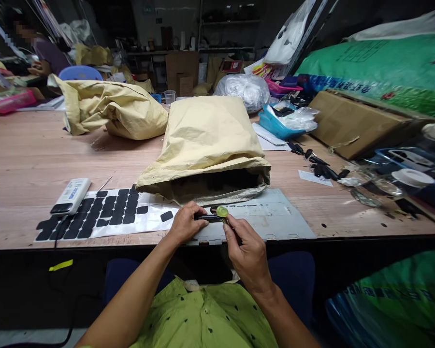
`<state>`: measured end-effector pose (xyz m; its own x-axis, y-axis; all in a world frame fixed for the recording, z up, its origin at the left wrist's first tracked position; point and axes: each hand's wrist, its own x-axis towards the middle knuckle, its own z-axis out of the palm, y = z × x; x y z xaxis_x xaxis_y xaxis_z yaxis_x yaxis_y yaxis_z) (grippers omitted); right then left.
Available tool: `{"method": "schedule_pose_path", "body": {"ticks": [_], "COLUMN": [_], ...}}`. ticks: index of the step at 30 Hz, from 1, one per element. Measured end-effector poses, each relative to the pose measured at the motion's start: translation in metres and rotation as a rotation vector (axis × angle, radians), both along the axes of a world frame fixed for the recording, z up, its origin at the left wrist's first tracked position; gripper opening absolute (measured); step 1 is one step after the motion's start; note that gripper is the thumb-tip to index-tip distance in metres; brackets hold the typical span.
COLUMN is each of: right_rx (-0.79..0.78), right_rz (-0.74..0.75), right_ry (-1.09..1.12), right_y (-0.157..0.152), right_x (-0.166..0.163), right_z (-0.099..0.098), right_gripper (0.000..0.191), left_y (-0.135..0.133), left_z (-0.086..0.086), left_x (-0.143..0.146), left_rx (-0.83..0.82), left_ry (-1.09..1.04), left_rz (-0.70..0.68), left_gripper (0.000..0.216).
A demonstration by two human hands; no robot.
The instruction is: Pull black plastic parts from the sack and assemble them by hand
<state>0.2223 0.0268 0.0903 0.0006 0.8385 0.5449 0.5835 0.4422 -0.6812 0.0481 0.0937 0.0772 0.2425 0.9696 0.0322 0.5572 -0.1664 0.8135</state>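
My left hand [187,223] is closed on a shiny black rod-like piece [210,217], low over a pale grey board [275,220] at the table's front edge. The fingers of my right hand [247,245] are wrapped round the thin handle of a small hammer-like tool with a yellow-green round head [222,211]. That head is right by the end of the black piece; whether they touch I cannot tell. Just beyond both hands lies a beige sack [210,130], its dark mouth towards me. Left of my left hand is a white sheet of black rounded-square stickers [119,208].
A white power bank [70,195] with a cable rests on the sticker sheet. Another beige sack [130,108] is behind, left. At right are a cardboard box [362,123], a blue basket [275,123] and black pieces [324,170]. A person [49,53] sits far left.
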Motion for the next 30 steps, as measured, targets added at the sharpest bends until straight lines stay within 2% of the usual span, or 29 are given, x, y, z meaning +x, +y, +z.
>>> {"method": "schedule_pose_path", "body": {"ticks": [3, 9, 16, 21, 25, 30], "right_rx": [0.007, -0.137, -0.01, -0.117, -0.051, -0.062], "right_rz": [0.021, 0.078, -0.02, 0.019, -0.091, -0.319], "right_ry": [-0.004, -0.112, -0.03, -0.112, -0.128, -0.367], "right_y": [-0.002, 0.001, 0.001, 0.003, 0.022, 0.059], "right_x": [-0.004, -0.007, 0.003, 0.007, 0.021, 0.043], "right_z": [0.0, -0.017, -0.008, -0.018, -0.017, -0.02], "right_gripper": [0.036, 0.036, 0.033, 0.034, 0.033, 0.033], "left_y": [0.0, 0.0, 0.0, 0.0, -0.001, -0.002], "left_z": [0.002, 0.0, -0.002, -0.003, -0.002, -0.003], "left_x": [0.0, 0.001, 0.0, 0.0, 0.0, 0.0], "left_rx": [0.005, 0.031, 0.019, 0.02, 0.027, 0.049], "left_ry": [0.001, 0.009, -0.011, -0.014, 0.001, 0.032], "left_rz": [-0.009, -0.007, -0.005, 0.0, -0.001, 0.002], "left_gripper": [0.017, 0.012, 0.019, 0.018, 0.018, 0.018]}}
